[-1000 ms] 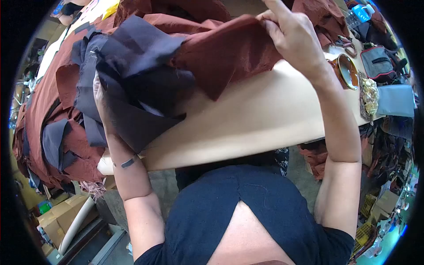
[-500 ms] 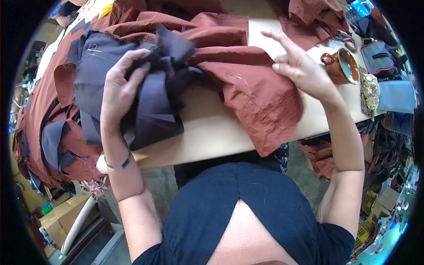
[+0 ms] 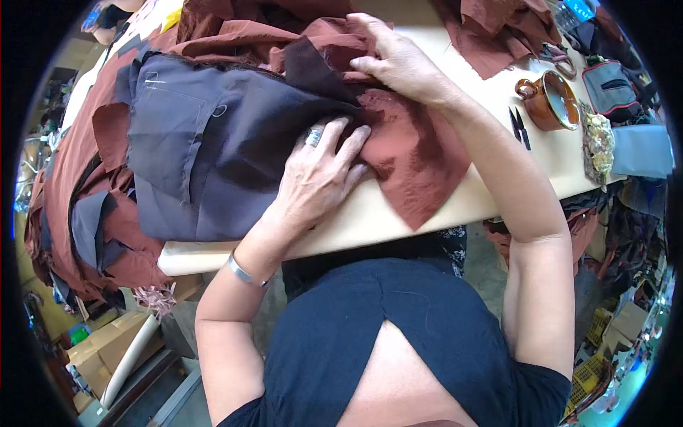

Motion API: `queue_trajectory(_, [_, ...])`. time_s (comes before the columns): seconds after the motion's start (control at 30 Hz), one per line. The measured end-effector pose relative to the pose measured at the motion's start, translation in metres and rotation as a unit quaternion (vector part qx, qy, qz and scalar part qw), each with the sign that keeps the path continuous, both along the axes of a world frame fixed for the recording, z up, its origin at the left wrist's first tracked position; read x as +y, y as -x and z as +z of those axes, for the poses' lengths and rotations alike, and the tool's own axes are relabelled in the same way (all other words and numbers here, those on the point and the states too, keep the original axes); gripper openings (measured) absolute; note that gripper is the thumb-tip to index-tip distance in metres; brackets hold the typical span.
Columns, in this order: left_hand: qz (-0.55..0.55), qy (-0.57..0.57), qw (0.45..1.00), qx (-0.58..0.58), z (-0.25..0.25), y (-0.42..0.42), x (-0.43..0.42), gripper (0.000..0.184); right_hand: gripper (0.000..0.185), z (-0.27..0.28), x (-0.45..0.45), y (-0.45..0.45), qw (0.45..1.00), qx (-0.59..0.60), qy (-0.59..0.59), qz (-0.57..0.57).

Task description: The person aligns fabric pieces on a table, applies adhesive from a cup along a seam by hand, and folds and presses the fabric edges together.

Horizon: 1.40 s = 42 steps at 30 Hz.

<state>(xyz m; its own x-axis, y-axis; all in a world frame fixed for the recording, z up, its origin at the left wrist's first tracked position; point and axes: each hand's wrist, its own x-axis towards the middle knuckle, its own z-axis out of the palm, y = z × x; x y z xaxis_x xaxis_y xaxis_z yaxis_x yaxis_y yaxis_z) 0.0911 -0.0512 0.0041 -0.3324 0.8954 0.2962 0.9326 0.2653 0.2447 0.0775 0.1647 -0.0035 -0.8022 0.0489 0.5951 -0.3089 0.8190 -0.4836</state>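
A dark navy cloth with a stitched patch lies spread over the left part of the table. My left hand, with a ring and a bracelet, rests on its right edge, fingers apart and slightly bent. Rust-red cloth lies rumpled beside it, one pointed corner near the table's front edge. Over this red cloth is my right hand, its index finger stretched out and thumb apart. Part of the red cloth is hidden beneath my right hand and forearm.
Black snips lie on the table near a brown mug. Scissors, a grey pouch and more red cloth are at the back right. Cloth hangs off the left side.
The bunched dark cloth is now spread out flatter. My left hand has moved right across it, and my right hand has moved left and away from me. The snips have come into view.
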Motion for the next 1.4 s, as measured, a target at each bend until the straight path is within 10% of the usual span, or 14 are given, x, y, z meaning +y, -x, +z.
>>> queue_trajectory(0.1, [-0.051, 0.017, 0.996, 0.072, 0.003, 0.016, 0.001, 0.029, 0.060, 0.018, -0.007, -0.002, 0.943, -0.257, 0.211, 0.030])
queue_trajectory(0.2, [-0.095, -0.074, 0.992, -0.035, 0.017, 0.024, 0.000, 0.014, 0.067, 0.010, 0.014, 0.000, 0.991, -0.032, 0.116, 0.050])
queue_trajectory(0.33, [-0.113, -0.011, 0.971, -0.210, 0.072, 0.036, -0.020, 0.012, 0.066, 0.072, 0.005, -0.032, 0.950, -0.177, 0.253, -0.051])
queue_trajectory(0.57, [-0.058, 0.063, 0.981, -0.173, 0.068, 0.016, -0.013, 0.022, 0.064, 0.031, 0.019, -0.054, 0.992, 0.053, 0.069, -0.088])
queue_trajectory(0.77, [0.034, -0.041, 0.997, 0.048, 0.004, 0.020, 0.000, 0.035, 0.057, 0.003, -0.036, -0.122, 0.983, -0.110, -0.145, 0.022])
queue_trajectory(1.03, [-0.085, 0.020, 0.980, -0.176, 0.003, 0.109, 0.011, 0.050, 0.058, -0.005, -0.039, -0.123, 0.976, -0.150, -0.152, -0.050])
queue_trajectory(1.4, [-0.006, -0.058, 0.993, -0.107, -0.009, 0.088, 0.019, 0.019, 0.064, 0.003, -0.024, -0.097, 0.981, -0.123, -0.141, -0.061])
